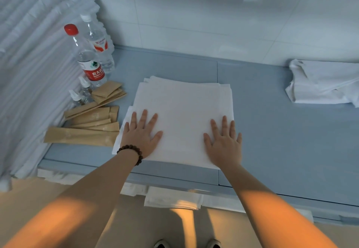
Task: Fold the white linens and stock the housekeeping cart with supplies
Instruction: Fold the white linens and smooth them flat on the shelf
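Reading from the left, I first meet a tall stack of folded linens [29, 63] that fills that side of the view. Just beside it on the blue-grey tabletop [272, 141] stands a red-capped bottle [85, 57]. Its red label shows the characters 农夫山 and below them letters that begin NONGFU. Behind it is a white-capped bottle [99, 40] with a red-and-white label, but the print is too blurred for me to read.

At the foot of the bottles are two small spray bottles [77, 96]. Brown paper sachets [91, 123] fan out in front of them, and the nearest ones reach almost to the towel's left edge. I can make out no writing on them.

The folded white towel [180, 115] lies flat in the middle of the tabletop, close to the near edge. My left hand [140, 137], with a dark bead bracelet [132, 151] at the wrist, rests palm down on the towel's near left corner, fingers straight and spread. My right hand [225, 143] lies the same way on the near right corner. Neither hand grips anything.

Below the tabletop's near edge, more folded white towels [172, 199] stick out from a lower level. Well apart at the far right, against the tiled wall [194, 15], sits a loosely bundled white linen [322, 84].
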`<state>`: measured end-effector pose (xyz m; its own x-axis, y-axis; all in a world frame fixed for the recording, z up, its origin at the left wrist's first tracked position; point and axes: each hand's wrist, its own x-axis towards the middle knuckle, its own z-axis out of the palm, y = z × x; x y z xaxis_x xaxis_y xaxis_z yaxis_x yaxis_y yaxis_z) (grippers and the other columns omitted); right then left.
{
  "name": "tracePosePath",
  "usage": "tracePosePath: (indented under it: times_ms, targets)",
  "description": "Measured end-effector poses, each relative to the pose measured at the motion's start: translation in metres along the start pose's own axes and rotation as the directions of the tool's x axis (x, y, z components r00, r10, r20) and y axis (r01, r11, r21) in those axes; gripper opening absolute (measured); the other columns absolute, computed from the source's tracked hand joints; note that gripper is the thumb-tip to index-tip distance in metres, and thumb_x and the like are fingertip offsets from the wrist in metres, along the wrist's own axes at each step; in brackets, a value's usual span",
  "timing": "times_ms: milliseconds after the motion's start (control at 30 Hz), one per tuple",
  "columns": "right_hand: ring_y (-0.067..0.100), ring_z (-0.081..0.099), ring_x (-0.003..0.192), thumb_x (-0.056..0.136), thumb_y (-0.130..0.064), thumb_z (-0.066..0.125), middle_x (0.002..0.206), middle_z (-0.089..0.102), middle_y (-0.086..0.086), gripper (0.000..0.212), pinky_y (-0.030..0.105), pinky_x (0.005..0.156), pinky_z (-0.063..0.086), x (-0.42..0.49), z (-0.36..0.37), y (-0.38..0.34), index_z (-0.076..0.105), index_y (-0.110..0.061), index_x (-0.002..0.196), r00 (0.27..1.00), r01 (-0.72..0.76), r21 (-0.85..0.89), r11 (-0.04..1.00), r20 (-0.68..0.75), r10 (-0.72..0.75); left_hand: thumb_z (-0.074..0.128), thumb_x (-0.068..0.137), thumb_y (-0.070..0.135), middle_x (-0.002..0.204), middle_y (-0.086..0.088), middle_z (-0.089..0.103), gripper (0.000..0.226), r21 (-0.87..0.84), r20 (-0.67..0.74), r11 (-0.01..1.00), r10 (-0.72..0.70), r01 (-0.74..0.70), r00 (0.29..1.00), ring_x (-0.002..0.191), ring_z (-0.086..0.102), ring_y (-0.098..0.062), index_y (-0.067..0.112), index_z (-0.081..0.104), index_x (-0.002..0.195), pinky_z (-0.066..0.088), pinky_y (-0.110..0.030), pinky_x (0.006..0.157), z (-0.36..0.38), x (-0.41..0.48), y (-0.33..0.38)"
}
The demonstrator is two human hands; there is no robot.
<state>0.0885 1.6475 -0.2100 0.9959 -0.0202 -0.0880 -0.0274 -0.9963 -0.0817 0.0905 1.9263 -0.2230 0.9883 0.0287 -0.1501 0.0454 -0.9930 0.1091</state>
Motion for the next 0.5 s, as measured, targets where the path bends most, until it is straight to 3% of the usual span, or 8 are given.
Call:
tracePosePath:
  times_ms: [267, 500]
  targets:
    - [0.025, -0.017, 0.146, 0.093, -0.064, 0.015, 0.159, -0.018, 0.002, 0.067, 0.048, 0.119, -0.001, -0.004, -0.003, -0.008, -0.003, -0.036, 0.151, 0.988, 0.084, 0.036, 0.996, 0.127, -0.088, 0.003, 0.089, 0.065, 0.159, 0.003, -0.018, 0.065, 0.063, 0.05, 0.998, -0.016, 0.013, 0.999, 0.146, -0.014, -0.029, 0.043, -0.016, 0.147, 0.004, -0.049, 0.118, -0.006, -0.006, -0.008]
    - [0.017, -0.011, 0.147, 0.097, -0.057, 0.016, 0.161, -0.01, -0.002, 0.061, 0.046, 0.119, -0.005, -0.005, -0.027, -0.002, 0.002, -0.033, 0.152, 0.974, 0.081, 0.102, 0.991, 0.205, -0.101, 0.026, 0.097, 0.051, 0.161, -0.006, 0.002, 0.065, 0.002, 0.106, 0.995, -0.097, 0.097, 0.99, 0.148, 0.003, -0.025, 0.023, 0.008, 0.153, 0.01, -0.048, 0.118, -0.036, -0.014, 0.035]
